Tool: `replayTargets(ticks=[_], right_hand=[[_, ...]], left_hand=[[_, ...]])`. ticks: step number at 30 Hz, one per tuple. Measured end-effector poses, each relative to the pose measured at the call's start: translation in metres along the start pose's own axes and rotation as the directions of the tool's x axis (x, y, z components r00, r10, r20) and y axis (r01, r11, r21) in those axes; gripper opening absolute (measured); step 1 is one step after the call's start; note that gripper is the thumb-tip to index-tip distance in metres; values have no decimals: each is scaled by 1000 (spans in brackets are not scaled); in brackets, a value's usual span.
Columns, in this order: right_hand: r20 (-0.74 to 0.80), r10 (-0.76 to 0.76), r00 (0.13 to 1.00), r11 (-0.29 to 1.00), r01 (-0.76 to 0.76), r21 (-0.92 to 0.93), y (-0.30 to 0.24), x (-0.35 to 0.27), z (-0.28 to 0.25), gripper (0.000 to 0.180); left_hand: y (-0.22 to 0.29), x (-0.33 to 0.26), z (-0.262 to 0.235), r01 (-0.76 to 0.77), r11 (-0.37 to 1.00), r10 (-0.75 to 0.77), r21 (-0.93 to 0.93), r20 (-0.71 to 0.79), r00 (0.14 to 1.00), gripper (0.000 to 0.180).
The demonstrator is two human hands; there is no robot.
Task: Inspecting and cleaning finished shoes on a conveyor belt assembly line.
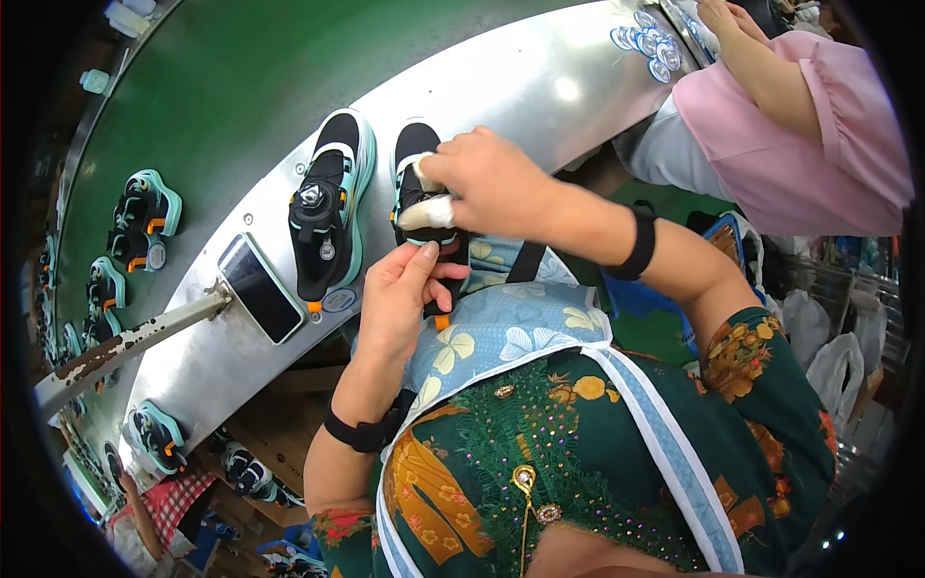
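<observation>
A black sneaker (417, 140) with a white band and teal sole edge lies at the metal table's near edge, toe away from me. My right hand (496, 183), white covers on two fingers, is curled over its middle and hides much of the upper. Thumb and fingers of my left hand (395, 289) pinch at the shoe's ankle opening. An orange tab (442, 323) hangs below, by the heel. Left of it lies a matching sneaker (328, 207) with a round dial on its tongue and an orange tab at its heel; neither hand touches it.
A phone (261, 287) lies on the metal table (501, 77) beside a worn metal bar (145, 337). Several similar shoes (145, 220) rest on the green surface (231, 77) at left. Round stickers (647, 43) lie far right, near a person in pink (780, 144).
</observation>
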State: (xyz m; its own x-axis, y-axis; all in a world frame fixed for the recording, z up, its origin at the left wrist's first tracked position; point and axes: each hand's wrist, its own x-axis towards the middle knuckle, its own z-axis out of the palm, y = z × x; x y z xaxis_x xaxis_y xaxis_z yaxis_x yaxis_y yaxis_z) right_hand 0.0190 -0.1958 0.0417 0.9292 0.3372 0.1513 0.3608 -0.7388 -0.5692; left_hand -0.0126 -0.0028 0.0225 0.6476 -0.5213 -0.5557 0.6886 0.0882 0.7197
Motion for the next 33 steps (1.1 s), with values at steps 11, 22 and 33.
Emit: replayTargets(ticks=[11,22,33], right_hand=[[63,25,998,998,-28,51,-11,-6,-3,35],[-101,-56,993,998,52,-40,-17,-19,5,32],[129,-67,989,976,39,212,2,-10,-7,33]], left_hand=[[13,-8,-9,121,990,-127,78,78,989,33],[-6,-9,-3,5,1000,-6,31,31,1000,27],[0,-7,-4,77,997,-77,-5,79,994,28]])
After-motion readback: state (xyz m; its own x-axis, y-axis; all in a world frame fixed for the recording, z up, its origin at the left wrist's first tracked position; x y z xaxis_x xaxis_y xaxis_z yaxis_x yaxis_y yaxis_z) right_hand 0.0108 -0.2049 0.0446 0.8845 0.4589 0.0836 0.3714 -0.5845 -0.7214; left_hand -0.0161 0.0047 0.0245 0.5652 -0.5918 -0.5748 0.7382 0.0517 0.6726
